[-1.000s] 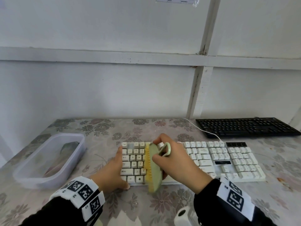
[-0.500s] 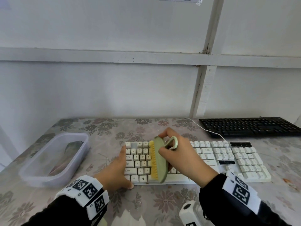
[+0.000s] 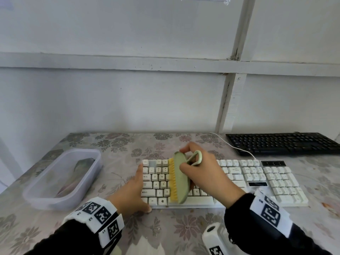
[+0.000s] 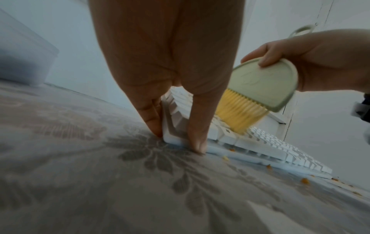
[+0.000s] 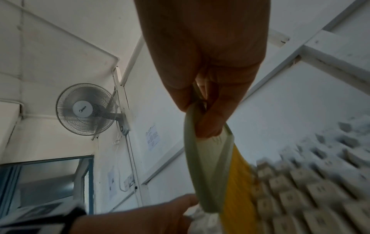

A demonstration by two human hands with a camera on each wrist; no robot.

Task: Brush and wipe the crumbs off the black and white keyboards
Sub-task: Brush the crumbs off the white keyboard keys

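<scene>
Keyboards are what this job is about, and there are two of them. Going from the left, one clear plastic tub [image 3: 62, 178] sits on the counter [image 3: 184, 232] with something grey and folded inside; it may be a cloth, but I cannot tell.

Next comes the left hand [image 3: 133, 193]. Its fingers are straight and press on the left end of the white keyboard [image 3: 257, 181], with the thumb on the front edge. It holds the keyboard steady and grips nothing.

Then comes one brush [image 3: 179, 181] with a green back and yellow bristles. The right hand [image 3: 204, 173] has its fingers curled round the brush. The bristles touch the keys on the left part of the white keyboard, which lies in the middle of the counter, close to the person.

Far right and at the back lies the black keyboard [image 3: 283, 143], well apart from both hands.

I think the step now is brushing the white keyboard. In the left wrist view a few orange crumbs [image 4: 305, 181] lie on the counter along the front edge. There are about five or six; some are too small to count.

Next, the brush should sweep the keys to the right, and the left hand should keep pressing. The wiping and the black keyboard look not yet done.
</scene>
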